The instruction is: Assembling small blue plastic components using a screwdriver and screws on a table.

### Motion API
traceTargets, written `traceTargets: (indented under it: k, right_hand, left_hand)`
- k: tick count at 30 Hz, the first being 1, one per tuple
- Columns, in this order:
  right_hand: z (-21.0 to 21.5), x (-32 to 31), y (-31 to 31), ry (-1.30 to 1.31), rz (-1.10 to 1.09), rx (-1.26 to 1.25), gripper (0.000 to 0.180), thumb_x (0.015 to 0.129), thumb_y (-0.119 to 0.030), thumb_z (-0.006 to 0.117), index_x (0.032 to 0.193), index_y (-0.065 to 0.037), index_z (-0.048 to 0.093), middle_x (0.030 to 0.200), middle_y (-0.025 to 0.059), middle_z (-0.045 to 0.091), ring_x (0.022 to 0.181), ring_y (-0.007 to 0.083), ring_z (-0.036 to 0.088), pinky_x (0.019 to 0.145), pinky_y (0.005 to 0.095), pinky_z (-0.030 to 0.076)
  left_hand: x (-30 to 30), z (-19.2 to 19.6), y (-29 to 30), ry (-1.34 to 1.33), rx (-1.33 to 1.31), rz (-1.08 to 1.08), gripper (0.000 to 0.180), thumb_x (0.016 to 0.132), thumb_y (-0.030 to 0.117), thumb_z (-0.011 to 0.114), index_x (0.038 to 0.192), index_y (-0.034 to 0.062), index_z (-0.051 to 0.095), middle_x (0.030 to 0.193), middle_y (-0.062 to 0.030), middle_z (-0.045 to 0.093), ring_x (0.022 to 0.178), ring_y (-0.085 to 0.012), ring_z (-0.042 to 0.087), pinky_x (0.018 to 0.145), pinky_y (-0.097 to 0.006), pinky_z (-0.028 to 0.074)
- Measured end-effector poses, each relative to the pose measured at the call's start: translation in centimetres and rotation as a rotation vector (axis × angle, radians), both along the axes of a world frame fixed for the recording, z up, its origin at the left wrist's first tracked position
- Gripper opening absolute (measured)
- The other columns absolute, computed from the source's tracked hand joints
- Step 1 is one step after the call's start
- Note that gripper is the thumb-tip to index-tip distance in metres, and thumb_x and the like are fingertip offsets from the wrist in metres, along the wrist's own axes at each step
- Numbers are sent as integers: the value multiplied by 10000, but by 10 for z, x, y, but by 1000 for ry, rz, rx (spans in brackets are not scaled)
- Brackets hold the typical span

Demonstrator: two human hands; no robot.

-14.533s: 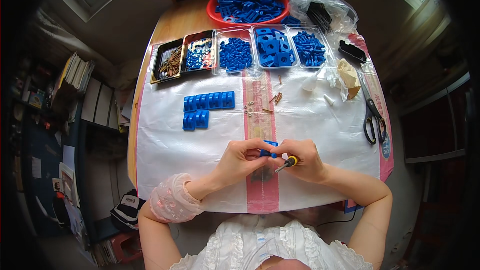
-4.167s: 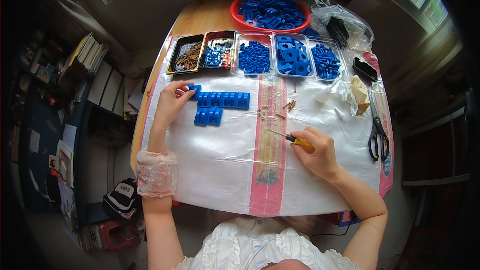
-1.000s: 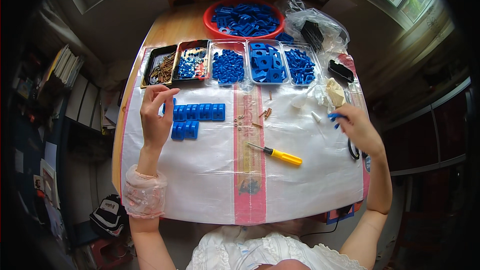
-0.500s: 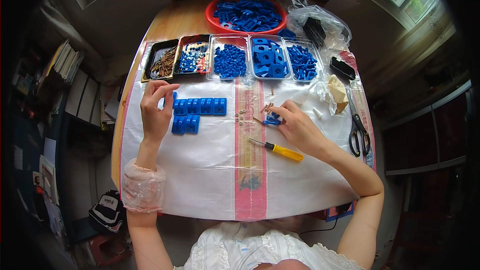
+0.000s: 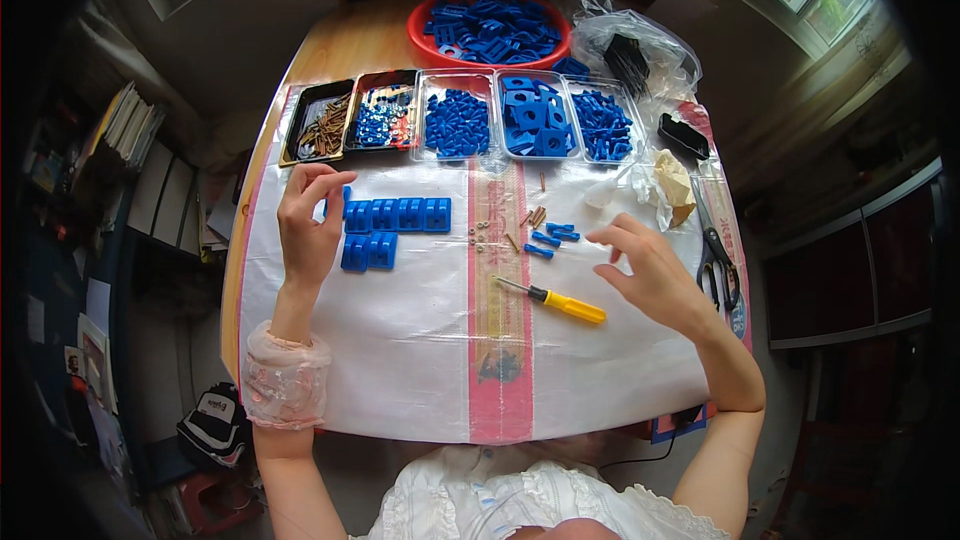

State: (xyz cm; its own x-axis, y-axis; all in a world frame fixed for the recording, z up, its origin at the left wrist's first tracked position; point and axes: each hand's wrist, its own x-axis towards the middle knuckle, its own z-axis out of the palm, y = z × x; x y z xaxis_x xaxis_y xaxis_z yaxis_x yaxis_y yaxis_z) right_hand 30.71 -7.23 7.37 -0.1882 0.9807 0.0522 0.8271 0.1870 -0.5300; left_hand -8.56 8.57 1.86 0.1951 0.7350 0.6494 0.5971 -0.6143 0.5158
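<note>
My left hand [image 5: 312, 215] is at the left of the table, its fingers curled around a blue plastic block [image 5: 347, 194] that they partly hide. Beside it lie blue blocks in two rows, a longer row [image 5: 398, 213] and a shorter row [image 5: 368, 252]. My right hand [image 5: 650, 265] hovers above the right side with fingers apart and nothing in them. Just left of it, several small blue plastic pieces [image 5: 545, 240] lie loose. Brass-coloured screws [image 5: 537, 216] and small metal nuts [image 5: 480, 236] are near them. A yellow-handled screwdriver [image 5: 570, 305] rests closer to me.
Trays along the back hold screws [image 5: 325, 127], nuts [image 5: 385, 120] and blue parts [image 5: 457, 125]. Behind them stands a red basin [image 5: 415, 35] heaped with blue parts. Black scissors [image 5: 712, 265], crumpled paper [image 5: 675, 185] and a clear plastic bag [image 5: 660, 45] are at the right.
My right hand has let go of the small blue pieces and moved right, leaving them on the table. My left hand has stayed in place.
</note>
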Motion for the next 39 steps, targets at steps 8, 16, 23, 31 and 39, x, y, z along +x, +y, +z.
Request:
traceTargets:
  k: [8, 16, 23, 31, 39]
  right_hand:
    - [24, 101, 68, -68, -224, 253, 155, 910, -34, 727, 1046, 39, 740, 870, 130, 725, 813, 225, 714, 753, 344, 555]
    - [-22, 106, 167, -458, 40, 275, 484, 850, 46, 729, 1315, -47, 629, 1288, 123, 610, 1152, 338, 656, 994, 438, 547]
    - [-26, 110, 181, -482, 65, 163, 299, 859, 11, 744, 1143, -24, 656, 1213, 154, 643, 1125, 364, 660, 988, 447, 542]
    - [-35, 124, 185, -275, 13, 200, 177, 826, -39, 769, 976, 13, 691, 987, 187, 708, 1007, 383, 680, 910, 454, 542]
    - [-26, 140, 187, 78, -148, 135, 238, 855, -57, 752, 1075, 32, 772, 871, 109, 770, 826, 159, 719, 761, 312, 575]
  left_hand:
    - [5, 2, -2, -16, 16, 2, 174, 957, -39, 706, 1045, 65, 814, 1019, -81, 665, 922, -204, 676, 774, -305, 573]
    - [2, -4, -3, -48, -43, -8, 176, 959, -41, 705, 1044, 66, 815, 1029, -72, 663, 934, -177, 668, 778, -282, 578]
    - [2, -4, -3, -44, -56, -14, 183, 963, -45, 694, 1032, 70, 818, 1039, -82, 662, 939, -186, 681, 784, -285, 599]
    - [2, -3, -3, -57, -84, -8, 186, 959, -54, 690, 1023, 63, 818, 1036, -82, 661, 936, -189, 685, 785, -284, 599]
    - [1, -5, -2, -71, -78, -13, 191, 957, -57, 689, 1023, 64, 821, 1039, -84, 670, 942, -195, 687, 794, -292, 597]
